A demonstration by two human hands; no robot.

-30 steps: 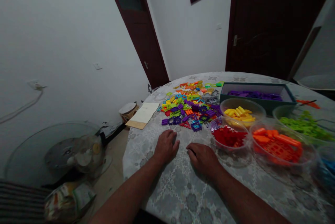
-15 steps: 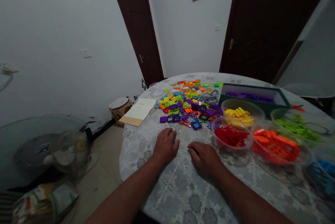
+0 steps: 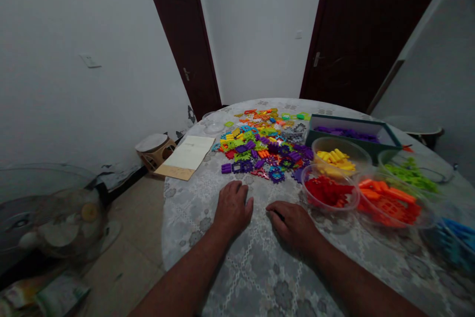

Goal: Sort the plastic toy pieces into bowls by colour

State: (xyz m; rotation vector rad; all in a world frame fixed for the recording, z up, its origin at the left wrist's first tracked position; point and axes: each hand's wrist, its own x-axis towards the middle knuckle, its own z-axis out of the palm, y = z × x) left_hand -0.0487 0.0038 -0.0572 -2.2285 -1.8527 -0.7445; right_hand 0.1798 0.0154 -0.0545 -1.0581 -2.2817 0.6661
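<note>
My left hand rests on the patterned tablecloth, its fingers loosely bent and the thumb apart, with nothing seen in it. To its right lies my right hand, palm side down, fingers pointing left and relaxed. A dark gap shows between its thumb and forefinger, and no held thing can be made out. Beyond both hands spreads a heap of colourful plastic building pieces, many gear-shaped. Nearest my right hand is a clear tub of red pieces; neither hand touches the tub or the heap.
Further right stand clear tubs of yellow, orange, green and blue pieces. Behind them sits a dark green box with purple pieces. An open notebook lies left, near a wooden stool and a fan.
The camera view has tilted down and turned slightly, so the walls, clock and doors sit higher and further left. My hands stay in nearly the same place on the tablecloth.
</note>
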